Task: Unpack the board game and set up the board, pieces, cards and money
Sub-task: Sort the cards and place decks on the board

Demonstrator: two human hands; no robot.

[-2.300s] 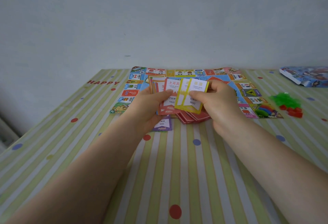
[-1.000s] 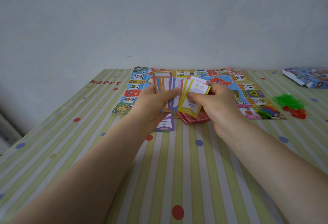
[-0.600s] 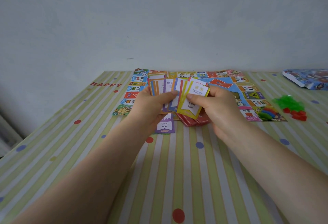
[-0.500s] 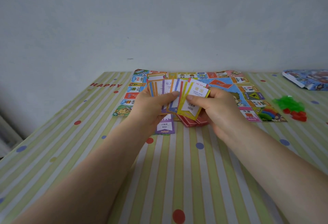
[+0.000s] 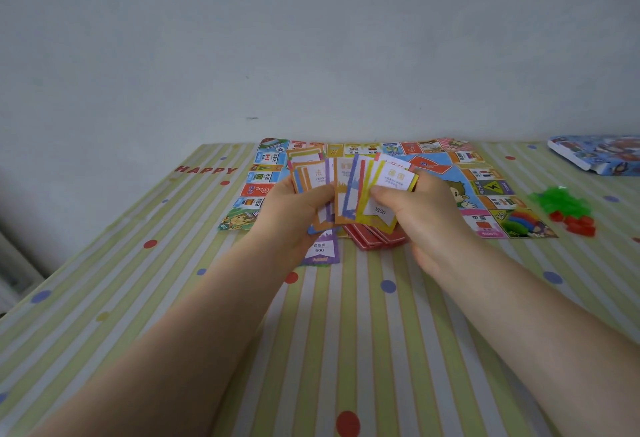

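We've got the board (image 5: 485, 176) laid out and houses (image 5: 568, 208) tipped onto the table (image 5: 381, 350); both hands, left (image 5: 294, 214) and right (image 5: 426, 218), pinch fanned cards (image 5: 349, 190) for sorting. No money visible.

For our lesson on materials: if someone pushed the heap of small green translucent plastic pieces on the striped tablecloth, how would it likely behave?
The heap of small green translucent plastic pieces would probably scatter rather than slide as one, since they lie loose. Each looks small and light, so easily flicked. The striped tablecloth looks smooth, so they may skid.
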